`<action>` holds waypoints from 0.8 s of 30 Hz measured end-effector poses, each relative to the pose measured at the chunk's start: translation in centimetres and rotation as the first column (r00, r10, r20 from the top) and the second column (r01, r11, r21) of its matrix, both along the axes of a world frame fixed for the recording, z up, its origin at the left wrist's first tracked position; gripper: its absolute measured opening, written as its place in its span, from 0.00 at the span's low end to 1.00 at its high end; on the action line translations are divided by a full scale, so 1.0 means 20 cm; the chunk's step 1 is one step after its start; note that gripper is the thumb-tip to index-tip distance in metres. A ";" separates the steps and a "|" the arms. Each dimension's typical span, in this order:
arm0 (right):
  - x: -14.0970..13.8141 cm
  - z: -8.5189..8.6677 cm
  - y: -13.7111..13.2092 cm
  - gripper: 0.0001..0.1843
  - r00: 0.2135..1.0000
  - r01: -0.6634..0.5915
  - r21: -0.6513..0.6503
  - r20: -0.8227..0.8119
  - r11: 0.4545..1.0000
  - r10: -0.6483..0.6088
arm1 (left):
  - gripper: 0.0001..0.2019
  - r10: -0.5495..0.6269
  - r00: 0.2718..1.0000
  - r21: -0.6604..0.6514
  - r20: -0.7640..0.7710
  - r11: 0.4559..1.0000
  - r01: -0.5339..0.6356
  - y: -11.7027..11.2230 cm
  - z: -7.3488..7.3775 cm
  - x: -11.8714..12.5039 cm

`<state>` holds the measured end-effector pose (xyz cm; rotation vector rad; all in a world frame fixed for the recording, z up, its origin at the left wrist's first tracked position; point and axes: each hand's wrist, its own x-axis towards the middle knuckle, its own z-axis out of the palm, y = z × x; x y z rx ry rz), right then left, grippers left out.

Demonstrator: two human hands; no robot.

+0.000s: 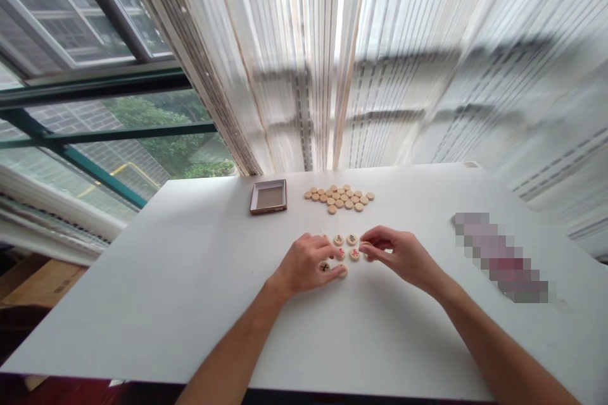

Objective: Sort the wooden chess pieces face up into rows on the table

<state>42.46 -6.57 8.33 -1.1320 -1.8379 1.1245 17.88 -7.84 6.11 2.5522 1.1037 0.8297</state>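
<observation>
One white counter [166,304] is extending well past the left hand [304,266] to its left edge, leaving open room on that side. Inscribed pieces [354,254], at least six, are lying between the hands, three showing black characters and two red, most too small to read; the left hand is spreading loosely over them, the right hand [401,253] curling beside them, its grasp impossible to tell. Blank pieces [339,204], about twenty, are clustering near the far edge, right of one tray [268,210].
</observation>
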 end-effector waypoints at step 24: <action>-0.01 -0.08 -0.06 0.08 0.883 -0.138 0.105 0.463 0.985 0.074 | 0.06 -0.079 0.994 0.003 -0.072 0.997 0.080 -0.01 -0.05 0.02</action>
